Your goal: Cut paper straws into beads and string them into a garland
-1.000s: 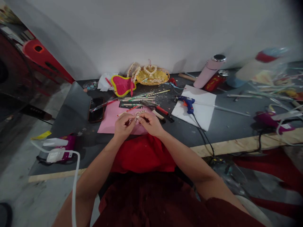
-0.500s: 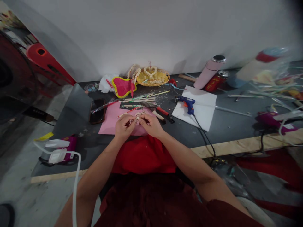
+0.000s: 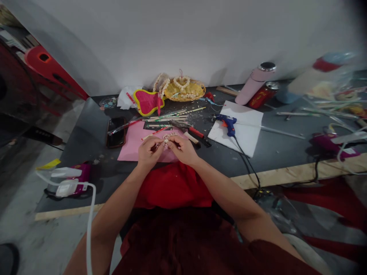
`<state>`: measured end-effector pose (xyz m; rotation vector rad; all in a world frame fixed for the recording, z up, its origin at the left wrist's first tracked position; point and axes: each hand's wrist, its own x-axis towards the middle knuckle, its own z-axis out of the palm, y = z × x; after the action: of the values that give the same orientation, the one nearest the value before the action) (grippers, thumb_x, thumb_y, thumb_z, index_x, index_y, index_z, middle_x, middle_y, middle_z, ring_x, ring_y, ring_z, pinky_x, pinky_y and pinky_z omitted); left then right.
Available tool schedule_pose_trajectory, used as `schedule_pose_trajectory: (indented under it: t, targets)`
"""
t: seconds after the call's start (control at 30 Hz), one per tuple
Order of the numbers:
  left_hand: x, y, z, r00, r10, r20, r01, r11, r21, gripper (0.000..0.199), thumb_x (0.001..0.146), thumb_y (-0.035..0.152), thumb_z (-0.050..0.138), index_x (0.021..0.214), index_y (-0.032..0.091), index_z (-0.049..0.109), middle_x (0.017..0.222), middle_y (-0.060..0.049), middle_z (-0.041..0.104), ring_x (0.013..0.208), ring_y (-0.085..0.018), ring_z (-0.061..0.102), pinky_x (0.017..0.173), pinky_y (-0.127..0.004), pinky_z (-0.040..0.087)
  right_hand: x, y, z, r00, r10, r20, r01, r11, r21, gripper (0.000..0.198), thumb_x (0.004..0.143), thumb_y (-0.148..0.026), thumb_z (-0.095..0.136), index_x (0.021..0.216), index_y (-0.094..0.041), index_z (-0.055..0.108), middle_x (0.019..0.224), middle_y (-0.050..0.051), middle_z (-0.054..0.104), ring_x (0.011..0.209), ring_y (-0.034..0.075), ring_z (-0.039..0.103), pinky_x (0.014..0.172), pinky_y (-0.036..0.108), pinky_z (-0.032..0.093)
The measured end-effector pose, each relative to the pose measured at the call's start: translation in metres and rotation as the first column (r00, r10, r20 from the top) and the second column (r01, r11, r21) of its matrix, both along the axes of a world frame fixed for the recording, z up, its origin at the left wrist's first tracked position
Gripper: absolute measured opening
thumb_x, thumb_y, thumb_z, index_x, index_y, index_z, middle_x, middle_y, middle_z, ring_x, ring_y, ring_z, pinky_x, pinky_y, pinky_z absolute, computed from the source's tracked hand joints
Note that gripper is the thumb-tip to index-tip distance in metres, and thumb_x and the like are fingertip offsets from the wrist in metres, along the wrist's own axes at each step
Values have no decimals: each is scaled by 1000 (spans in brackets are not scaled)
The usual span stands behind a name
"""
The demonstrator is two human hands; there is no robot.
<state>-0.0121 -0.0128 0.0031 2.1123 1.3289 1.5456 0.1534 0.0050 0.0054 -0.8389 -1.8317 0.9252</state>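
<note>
Both hands meet over a pink sheet (image 3: 130, 143) at the table's front edge. My left hand (image 3: 149, 152) pinches one side of a small pale beaded loop (image 3: 169, 135). From the other side my right hand (image 3: 183, 149) pinches the same loop, its fingertips almost touching the left ones. The fingers hide the loop's lower part. Just beyond the hands lie red-handled pliers (image 3: 190, 128), a wooden-handled tool (image 3: 191, 138) and several thin patterned strips (image 3: 163, 119).
A yellow basket (image 3: 185, 93) with pale beaded loops stands by the wall, beside a pink tray with yellow rim (image 3: 145, 103). A blue glue gun (image 3: 228, 124) rests on a white board (image 3: 248, 143). A phone (image 3: 116, 131), pink flask (image 3: 256, 82) and red can (image 3: 263, 94) stand around.
The view has shifted slightly. Both hands stay together at the beaded loop, with only slight finger movement and no visible release.
</note>
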Motion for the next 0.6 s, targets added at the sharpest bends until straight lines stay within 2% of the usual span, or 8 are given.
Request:
schedule_pose_trajectory:
  t: [0.6]
  targets:
    - [-2, 1, -1, 999, -49, -6, 49, 999, 13, 6, 82, 19, 64, 86, 18, 67, 77, -3, 66, 74, -13, 60, 67, -27, 49, 1, 2, -1, 999, -16, 29, 16, 1000, -9, 18, 91, -33, 50, 85, -19, 60, 80, 2, 62, 69, 12, 53, 63, 26, 41]
